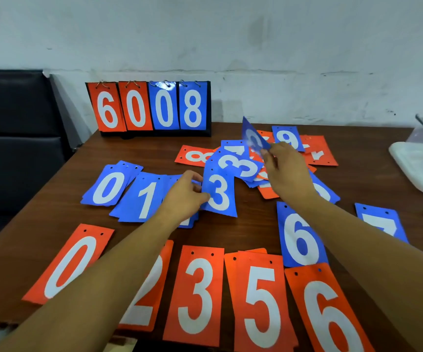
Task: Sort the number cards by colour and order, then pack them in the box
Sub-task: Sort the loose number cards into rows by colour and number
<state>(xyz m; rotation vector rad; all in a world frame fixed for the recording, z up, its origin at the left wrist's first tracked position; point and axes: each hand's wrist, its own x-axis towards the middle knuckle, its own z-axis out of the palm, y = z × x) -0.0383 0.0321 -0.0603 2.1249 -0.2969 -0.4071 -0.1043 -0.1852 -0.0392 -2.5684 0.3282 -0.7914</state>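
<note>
A blue 3 is pinched by the left hand, a blurred blue card by the right hand; it may be misfiled if misread.

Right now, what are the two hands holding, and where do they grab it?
The left hand pinches the blue 3 card at its left edge. The right hand lifts a blurred blue card by its lower corner.

Blue and orange cards, white numerals
</note>
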